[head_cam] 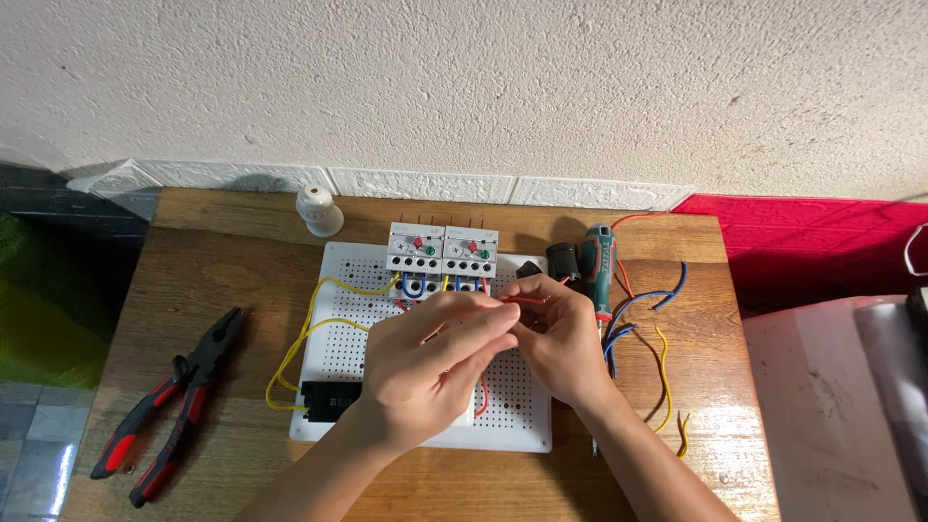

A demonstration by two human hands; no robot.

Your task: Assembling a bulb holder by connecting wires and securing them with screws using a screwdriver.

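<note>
My left hand point(430, 362) and my right hand point(561, 338) meet over a white perforated board point(527, 425) on a wooden table. Both pinch a short red wire point(527, 300) between their fingertips. Two grey-white relay modules point(443, 253) with red and green knobs sit side by side at the board's far edge. Yellow wires point(319, 324) loop from them down the board's left side to a black block point(327, 398). Blue and red wires run under the modules, partly hidden by my hands.
Red-and-black pliers point(179, 401) lie at the left of the table point(222, 290). A green-handled screwdriver point(597, 266), a black cylinder point(563, 259) and loose blue, yellow and orange wires point(648, 329) lie to the right. A white lamp holder point(319, 211) stands near the wall.
</note>
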